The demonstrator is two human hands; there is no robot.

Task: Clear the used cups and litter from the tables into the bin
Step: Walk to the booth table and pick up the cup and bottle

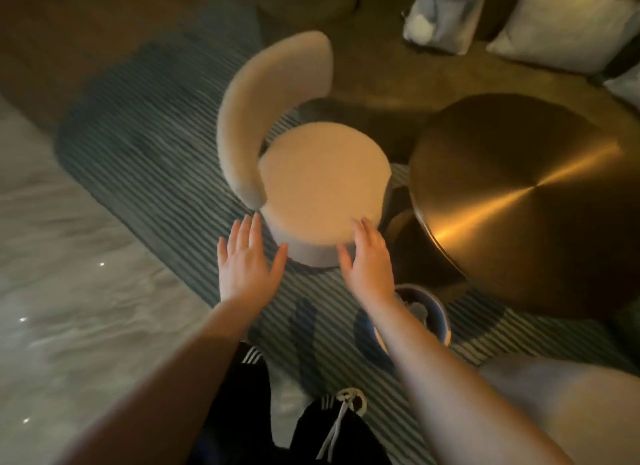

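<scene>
Both hands reach forward with fingers straight and spread, holding nothing. Just below the right hand [367, 256], partly hidden by its forearm, stands the bin [437, 314], with pale litter inside. The left hand [246, 260] hovers at the near left edge of the round chair [320, 190], the right hand at its near right edge. Beyond the right hand's outer side sits the round brass table [526, 201]

Cream chair [322, 184], brassy gold table [526, 201], grey-and-white striped rug [166, 173], blue bin [438, 312], white cushion [568, 24]
</scene>
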